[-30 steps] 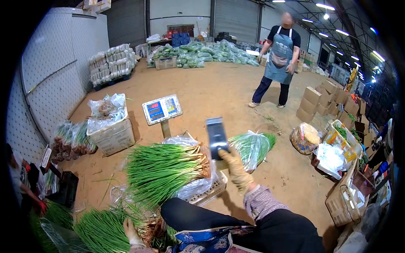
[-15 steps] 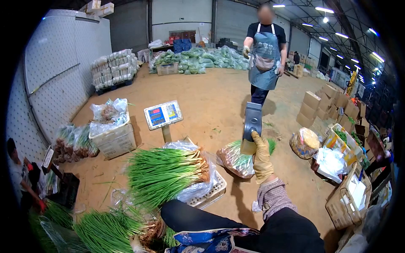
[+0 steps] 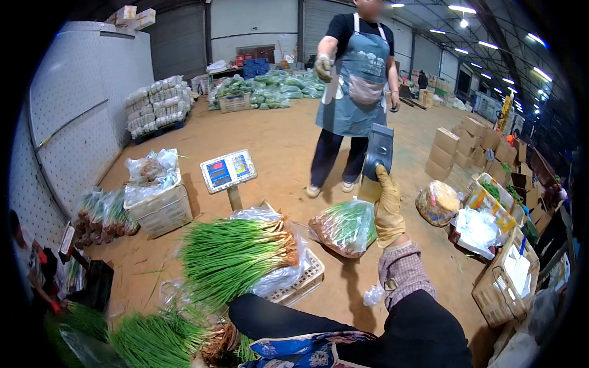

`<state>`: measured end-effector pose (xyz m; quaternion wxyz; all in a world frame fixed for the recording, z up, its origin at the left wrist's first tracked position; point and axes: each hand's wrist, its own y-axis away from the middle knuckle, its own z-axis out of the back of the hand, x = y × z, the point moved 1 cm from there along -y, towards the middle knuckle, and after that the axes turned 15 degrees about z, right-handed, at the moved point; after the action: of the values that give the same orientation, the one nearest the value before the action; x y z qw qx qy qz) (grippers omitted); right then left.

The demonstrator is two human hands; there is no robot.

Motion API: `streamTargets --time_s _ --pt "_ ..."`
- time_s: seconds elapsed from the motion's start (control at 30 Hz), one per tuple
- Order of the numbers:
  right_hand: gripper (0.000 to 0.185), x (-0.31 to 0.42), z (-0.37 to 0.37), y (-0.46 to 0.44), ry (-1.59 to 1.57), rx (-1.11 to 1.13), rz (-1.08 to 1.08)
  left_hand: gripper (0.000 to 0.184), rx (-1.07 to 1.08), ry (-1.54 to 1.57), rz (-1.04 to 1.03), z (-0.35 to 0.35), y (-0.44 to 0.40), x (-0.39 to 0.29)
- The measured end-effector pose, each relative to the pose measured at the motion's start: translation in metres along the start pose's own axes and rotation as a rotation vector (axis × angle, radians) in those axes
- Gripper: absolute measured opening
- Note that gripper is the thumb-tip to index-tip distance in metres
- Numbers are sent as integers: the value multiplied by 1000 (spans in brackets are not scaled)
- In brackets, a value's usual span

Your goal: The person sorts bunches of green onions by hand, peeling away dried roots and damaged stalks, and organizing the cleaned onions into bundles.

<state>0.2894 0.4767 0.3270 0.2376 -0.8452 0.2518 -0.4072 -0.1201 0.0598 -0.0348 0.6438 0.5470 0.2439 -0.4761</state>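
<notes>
My right hand (image 3: 388,208), in a yellowish glove, is closed around a dark grey handheld tool (image 3: 378,150) with a yellowish lower end; it looks like a tape dispenser. Just left of that hand, a clear bag of green onions (image 3: 345,227) rests on the floor. My left hand (image 3: 197,360) barely shows at the bottom edge, by the root ends of a loose pile of green onions (image 3: 153,337); its fingers are hidden. A large bunch of green onions (image 3: 239,254) lies on plastic over a white crate (image 3: 313,270), near my knee.
A scale display (image 3: 228,170) stands behind the bunch. A person in a grey-blue apron (image 3: 362,80) stands ahead. At left is a white crate of bags (image 3: 161,205); at right, a beige crate (image 3: 500,297) and cardboard boxes (image 3: 451,153). Another person (image 3: 30,264) is at far left.
The person in the apron has come closer, one gloved hand held forward. My right hand still holds the tool, slightly farther right, and more of the bagged green onions shows.
</notes>
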Motion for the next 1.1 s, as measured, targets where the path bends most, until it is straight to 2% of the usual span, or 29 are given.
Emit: streamTargets --time_s 0.03,0.07,0.13,0.33,0.47,0.5,0.53,0.57,0.6,0.63,0.73,0.77,0.87,0.97,1.0,1.07,1.1 --pt "31 2 -1 -3 40 -6 -7 30 20 1 -4 -2 4 -5" --pt "31 5 -5 -7 53 -20 0 30 46 3 2 -4 10 -11" --pt "31 9 -11 -17 102 -14 140 30 91 3 0 -8 20 -23" --pt "28 6 -15 -43 80 -28 111 30 218 22 12 -19 51 -48" --pt "30 24 -46 -41 64 -29 186 30 294 29 15 -25 65 -58" --pt "35 25 -48 -40 20 14 166 30 314 31 12 -27 68 -60" --pt "49 21 -43 -41 267 8 213 30 336 28 5 -29 71 -66" --pt "49 14 -39 -42 290 -30 255 30 356 23 -3 -32 74 -72" --pt "42 10 -36 -44 177 -42 308 30 374 18 -11 -36 79 -77" --pt "44 12 -37 -41 90 -30 263 30 388 7 -13 -39 82 -81" --pt "41 -3 -30 -34 114 -43 83 30 425 -14 -20 -49 90 -91" --pt "42 -13 -30 -35 88 -29 183 30 438 -28 -22 -54 97 -96" --pt "44 -43 -18 -43 150 -52 151 30 463 -46 -19 -58 99 -99" --pt "52 -66 -20 -67 262 5 98 30 474 -58 -9 -61 101 -103" --pt "64 -74 -21 -79 318 -3 40 30 473 -57 -6 -61 100 -105" --pt "75 -80 -18 -90 971 -16 112 30 476 -62 3 -57 99 -107" --pt "81 -84 -20 -88 911 -43 149 30 481 -62 9 -56 97 -106"
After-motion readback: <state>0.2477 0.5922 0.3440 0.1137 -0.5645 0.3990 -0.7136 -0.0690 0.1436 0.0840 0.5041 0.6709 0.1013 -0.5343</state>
